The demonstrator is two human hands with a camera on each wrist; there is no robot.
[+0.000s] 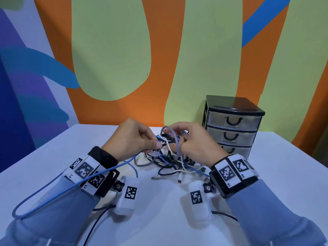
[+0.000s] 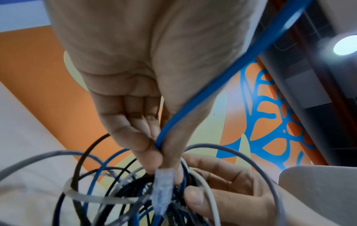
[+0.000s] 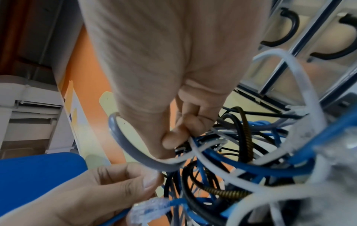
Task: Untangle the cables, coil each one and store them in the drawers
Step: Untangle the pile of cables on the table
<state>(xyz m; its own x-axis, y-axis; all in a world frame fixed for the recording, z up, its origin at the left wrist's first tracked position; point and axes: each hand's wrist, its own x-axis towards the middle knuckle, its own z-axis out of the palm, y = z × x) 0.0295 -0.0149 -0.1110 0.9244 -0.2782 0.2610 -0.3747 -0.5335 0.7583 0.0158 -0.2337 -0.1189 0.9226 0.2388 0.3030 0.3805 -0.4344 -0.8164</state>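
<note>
Both hands are working at the centre of the head view, raised just above a white table (image 1: 53,157). The left hand (image 1: 132,139) is pinching the blue network cable (image 1: 58,185) between thumb and fingertips, just behind its clear plug (image 2: 163,188). From that pinch, the blue network cable is running toward the lower left of the frame, crossing over the left wrist band, looping near the table edge and doubling back.

The right hand (image 1: 192,139) is gripping the cable tangle (image 1: 174,162), its fingers curled around several strands. A grey cable (image 3: 135,151) is arching in a loop over those fingers. In the right wrist view, a braided metallic cable (image 3: 224,194) and white cables (image 3: 222,169) are crossing within the knot. The lower part of the cable tangle is resting on the table below the hands, with loose connector ends lying toward the lower centre.

The drawer unit (image 1: 232,125) is standing at the right of centre, beside the right hand, against the painted wall (image 1: 110,50). Its three clear drawers are all closed.
</note>
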